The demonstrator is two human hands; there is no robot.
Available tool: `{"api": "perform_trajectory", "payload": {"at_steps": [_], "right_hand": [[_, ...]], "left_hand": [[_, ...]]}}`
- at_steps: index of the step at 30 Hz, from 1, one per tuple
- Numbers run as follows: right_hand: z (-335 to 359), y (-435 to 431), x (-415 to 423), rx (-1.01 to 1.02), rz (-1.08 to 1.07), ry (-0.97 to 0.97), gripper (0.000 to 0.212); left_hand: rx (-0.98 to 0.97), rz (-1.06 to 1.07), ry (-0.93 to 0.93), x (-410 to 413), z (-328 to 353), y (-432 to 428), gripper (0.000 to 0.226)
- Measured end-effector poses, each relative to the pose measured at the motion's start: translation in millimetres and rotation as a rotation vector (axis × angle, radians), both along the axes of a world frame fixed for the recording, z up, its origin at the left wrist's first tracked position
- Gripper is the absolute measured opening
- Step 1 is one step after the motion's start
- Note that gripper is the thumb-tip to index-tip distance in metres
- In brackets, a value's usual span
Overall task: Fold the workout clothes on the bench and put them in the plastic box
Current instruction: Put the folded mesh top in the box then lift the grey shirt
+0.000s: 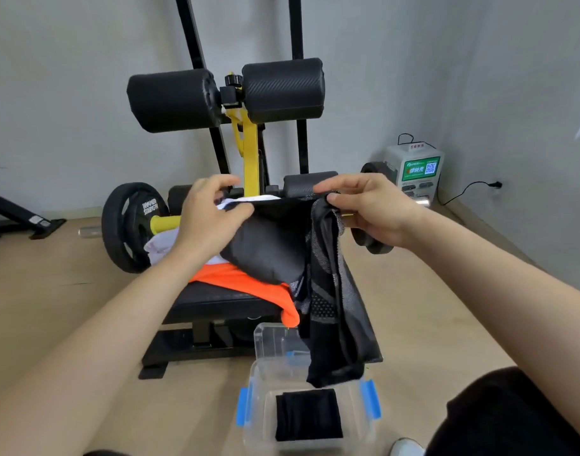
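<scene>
I hold a black and grey patterned garment up by its top edge above the bench. My left hand pinches the left end of that edge, my right hand pinches the right end. The cloth hangs down past the bench to the clear plastic box with blue clips on the floor. A folded black piece lies inside the box. On the bench lie an orange garment and a white one, partly hidden by the held cloth.
The clear box lid leans against the bench foot. A barbell with black weight plates sits behind the bench, black foam rollers above it. A white charging station stands by the right wall. Wooden floor lies on both sides.
</scene>
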State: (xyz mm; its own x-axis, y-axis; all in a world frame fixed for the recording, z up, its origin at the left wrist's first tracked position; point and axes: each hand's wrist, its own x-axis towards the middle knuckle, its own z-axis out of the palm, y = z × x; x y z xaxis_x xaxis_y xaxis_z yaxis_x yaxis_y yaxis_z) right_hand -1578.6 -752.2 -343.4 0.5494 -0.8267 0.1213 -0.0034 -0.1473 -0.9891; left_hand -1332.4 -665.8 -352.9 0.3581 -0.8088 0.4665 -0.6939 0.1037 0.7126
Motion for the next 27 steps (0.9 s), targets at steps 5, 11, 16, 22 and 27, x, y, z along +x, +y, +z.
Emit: {"api": "perform_trajectory", "payload": {"at_steps": [5, 11, 16, 22, 27], "right_hand": [[1.8, 8.0, 5.3, 0.019, 0.015, -0.056, 0.027], [4.1, 9.6, 1.1, 0.056, -0.033, -0.227, 0.035], [4.0, 1.5, -8.8, 0.070, -0.212, -0.419, 0.045], [1.3, -3.1, -19.2, -0.351, -0.427, 0.132, 0.029], [-2.6, 0.6, -18.6, -0.717, -0.252, 0.429, 0.047]], "left_hand": [[0.273, -0.300, 0.142, -50.0, -5.1, 7.2, 0.055], [0.393, -0.244, -0.098, -59.1, -28.0, 2.0, 0.017], [0.454, -0.388, 0.219, -43.9, -24.0, 3.0, 0.012], [0.320, -0.425, 0.442, -48.0, -21.7, -2.1, 0.016], [0.261, -0.504, 0.434, -51.1, -7.7, 0.3, 0.018]]}}
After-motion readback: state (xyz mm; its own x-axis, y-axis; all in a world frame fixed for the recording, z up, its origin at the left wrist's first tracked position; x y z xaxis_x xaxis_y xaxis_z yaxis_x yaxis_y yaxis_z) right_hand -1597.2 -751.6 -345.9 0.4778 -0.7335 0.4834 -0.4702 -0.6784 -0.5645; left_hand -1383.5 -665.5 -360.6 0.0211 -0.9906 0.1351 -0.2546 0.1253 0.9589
